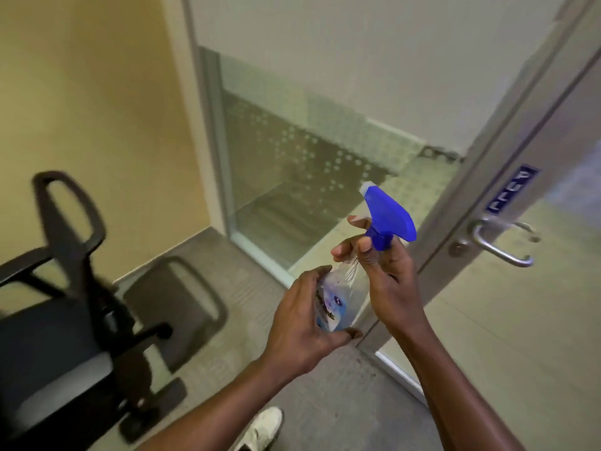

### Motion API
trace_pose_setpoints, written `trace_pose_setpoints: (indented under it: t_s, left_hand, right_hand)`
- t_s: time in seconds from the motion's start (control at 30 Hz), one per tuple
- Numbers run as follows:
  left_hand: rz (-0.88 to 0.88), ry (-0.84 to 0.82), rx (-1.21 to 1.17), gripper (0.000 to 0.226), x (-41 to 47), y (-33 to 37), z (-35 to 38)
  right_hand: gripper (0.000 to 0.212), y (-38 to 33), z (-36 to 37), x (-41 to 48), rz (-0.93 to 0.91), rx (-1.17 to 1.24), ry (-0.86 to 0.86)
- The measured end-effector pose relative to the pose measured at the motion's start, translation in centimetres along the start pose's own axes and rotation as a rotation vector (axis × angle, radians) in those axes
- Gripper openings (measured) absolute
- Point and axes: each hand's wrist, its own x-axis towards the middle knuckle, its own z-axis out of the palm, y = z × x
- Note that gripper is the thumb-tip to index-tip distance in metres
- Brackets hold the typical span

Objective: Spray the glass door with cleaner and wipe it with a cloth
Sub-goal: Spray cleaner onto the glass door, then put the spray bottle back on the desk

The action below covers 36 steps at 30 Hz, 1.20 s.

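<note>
I hold the spray bottle in front of me with both hands, between my body and the glass door. My left hand wraps around the clear body, fingers curled over the label, its grip closed on it. My right hand closes around the neck just under the blue trigger head, one fingertip raised beside the trigger. The nozzle points up and away, toward the glass panel beside the door. The door's metal handle is to the right of the bottle. A black chair stands on the left. My white shoe shows on the floor below.
</note>
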Motion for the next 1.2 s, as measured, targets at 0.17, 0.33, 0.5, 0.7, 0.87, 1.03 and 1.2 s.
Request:
trace_pose_setpoints:
  t_s: [0.17,0.33,0.5,0.7,0.87,1.03,1.2]
  left_hand:
    - [-0.125,0.221,0.065,0.104,-5.5,-2.9,-4.0]
    - [-0.255,0.405,0.118,0.107,-10.5,-5.3,-8.0]
    - [-0.348,0.603,0.148,0.102,-15.8,-7.8,-13.0]
    - [-0.441,0.764,0.146,0.107,-22.2,-10.2,-20.0]
    - [-0.532,0.869,0.126,0.089,-29.3,-12.4,-27.1]
    - [-0.652,0.917,0.198,0.087,-36.1,-15.1,-33.1]
    - [-0.776,0.941,0.234,0.094,-41.9,-17.9,-37.8]
  right_hand:
    - [0.040,2.0,4.6,-2.5,0.018,-0.270,-0.258]
    - [0.057,3.2,10.9,-4.5,0.017,-0.389,-0.501]
    - [0.051,4.0,18.6,-6.8,-0.033,-0.432,-0.701]
    - [0.048,3.3,28.8,-10.0,-0.113,-0.432,-0.905]
    - [0.058,3.4,38.5,-14.3,-0.193,-0.422,-1.024]
    - [0.057,3.1,47.5,-19.4,-0.292,-0.389,-1.172]
    - [0.046,3.1,55.0,-24.5,-0.346,-0.389,-1.316]
